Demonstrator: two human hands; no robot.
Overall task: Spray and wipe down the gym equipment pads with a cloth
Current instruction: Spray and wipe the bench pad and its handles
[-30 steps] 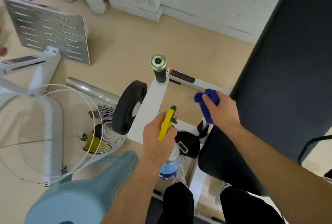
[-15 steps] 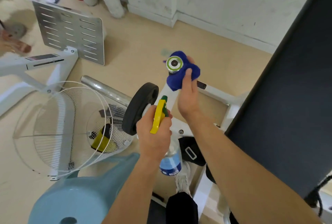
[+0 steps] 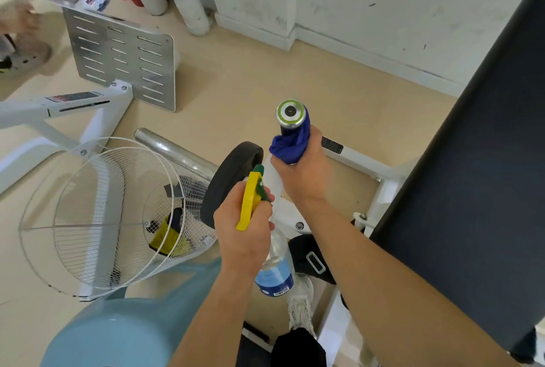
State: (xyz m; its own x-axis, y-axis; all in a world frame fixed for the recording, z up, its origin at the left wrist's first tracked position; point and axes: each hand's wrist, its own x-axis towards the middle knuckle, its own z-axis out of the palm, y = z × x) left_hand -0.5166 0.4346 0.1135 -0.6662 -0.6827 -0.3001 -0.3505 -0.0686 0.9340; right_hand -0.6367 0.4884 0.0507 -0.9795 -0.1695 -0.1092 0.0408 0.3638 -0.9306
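Note:
My left hand point(image 3: 244, 234) grips a spray bottle point(image 3: 274, 266) with a yellow and green trigger head and a blue label, its nozzle pointing up toward the handle. My right hand point(image 3: 303, 169) holds a blue cloth point(image 3: 290, 144) wrapped round the black grip of an upright machine handle point(image 3: 290, 113), just below its silver, green-ringed end cap. A large dark blue bench pad point(image 3: 472, 190) slopes along the right side.
A white wire fan guard point(image 3: 97, 216) lies on the floor at left, next to a black wheel point(image 3: 227, 181) on the white frame point(image 3: 362, 160). A light blue plastic stool point(image 3: 118, 334) stands at the bottom left. A slotted metal plate point(image 3: 124, 60) leans at the back left.
My right hand carried the blue cloth from beside the bench pad to the handle's top, then slid it down below the end cap. The spray bottle stayed roughly in place.

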